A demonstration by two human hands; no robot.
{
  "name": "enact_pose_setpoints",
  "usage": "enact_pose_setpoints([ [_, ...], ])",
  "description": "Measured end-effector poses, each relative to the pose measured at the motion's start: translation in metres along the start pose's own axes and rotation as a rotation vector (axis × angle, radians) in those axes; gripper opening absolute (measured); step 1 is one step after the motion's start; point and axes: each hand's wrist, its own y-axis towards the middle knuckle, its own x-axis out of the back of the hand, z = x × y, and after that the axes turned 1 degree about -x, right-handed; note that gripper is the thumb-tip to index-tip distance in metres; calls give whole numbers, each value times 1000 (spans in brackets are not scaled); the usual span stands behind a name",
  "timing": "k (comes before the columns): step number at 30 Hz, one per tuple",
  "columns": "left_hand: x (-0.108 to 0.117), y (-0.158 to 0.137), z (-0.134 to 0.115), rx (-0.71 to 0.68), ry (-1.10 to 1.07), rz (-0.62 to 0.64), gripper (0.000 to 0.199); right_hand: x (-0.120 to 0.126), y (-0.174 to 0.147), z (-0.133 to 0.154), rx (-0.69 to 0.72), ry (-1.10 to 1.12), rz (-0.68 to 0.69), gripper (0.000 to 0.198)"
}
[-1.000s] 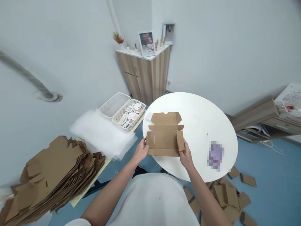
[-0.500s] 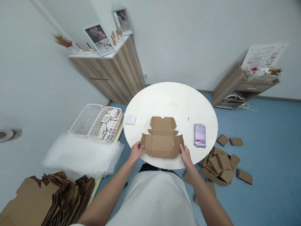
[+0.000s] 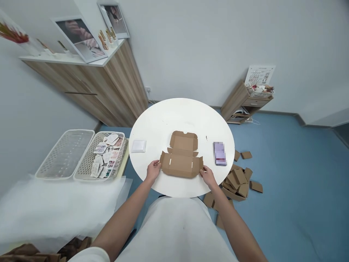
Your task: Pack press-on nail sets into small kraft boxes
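Observation:
An unfolded cardboard mailer box (image 3: 181, 163) lies on the white oval table (image 3: 174, 112), its lid panel pointing away from me and its side flaps angled up. My left hand (image 3: 154, 171) is closed at the left side flap, thumb and fingers at its edge. At the right side flap, my right hand (image 3: 207, 175) pinches the lower corner. A small stack of clear plastic sleeves (image 3: 139, 146) rests on the table to the left. Over on the right side lies a purple pixelated object (image 3: 219, 153), probably a phone.
Left of the table, a white basket (image 3: 79, 169) holds printed cards beside its lid (image 3: 40, 167). White film sheets (image 3: 60, 211) lie nearer me, with cardboard (image 3: 29, 253) below. Folded boxes (image 3: 237, 182) are piled on the floor at right. A wooden cabinet (image 3: 120, 83) stands behind.
My view has swung to the right. The box's side flaps have spread outward and its base lies flatter, with both hands still at the two sides.

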Motion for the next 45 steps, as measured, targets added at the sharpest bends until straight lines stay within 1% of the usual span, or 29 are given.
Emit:
enact_pose_setpoints([
  [2,0,2,0,-56,64,-17,40,-4,-2,-3,-22,-66,-54,49],
  [3,0,0,0,-112,115,-30,43,-6,-4,-5,-35,-111,-94,56],
  [5,2,-6,-1,-277,241,-55,49,-7,-8,-10,-49,-207,-179,65],
  [7,5,-15,-2,-464,378,-44,55,-5,-10,-13,-41,-273,-240,68],
  [10,5,-29,-5,-672,593,83,59,1,-3,-9,-16,-314,-268,66],
  [12,1,-36,-8,-795,723,188,54,7,8,0,2,-318,-249,63],
  [14,-7,-38,-12,-869,825,260,48,12,24,14,13,-313,-213,62],
  [17,-20,-36,-17,-877,932,308,43,18,53,35,-17,-254,-139,61],
  [21,-33,-30,-20,-815,1019,349,42,17,93,54,-77,-172,-41,59],
  [25,-39,-24,-22,-738,1048,396,40,8,126,58,-78,-183,-22,52],
  [29,-41,-21,-28,-675,1015,428,47,-1,142,55,-22,-253,-9,36],
  [31,-41,-19,-34,-657,992,414,52,-3,142,55,29,-295,0,31],
  [34,-40,-16,-44,-642,985,356,65,-3,134,59,95,-313,24,28],
  [38,-39,-9,-53,-669,1038,288,85,-3,116,63,130,-339,37,26],
  [40,-39,-7,-55,-710,1069,300,92,-5,106,64,133,-372,72,26],
  [43,-37,-7,-52,-751,1116,343,93,-9,89,64,125,-436,134,31],
  [45,-34,-11,-47,-768,1134,359,92,-12,73,64,138,-508,103,38],
])
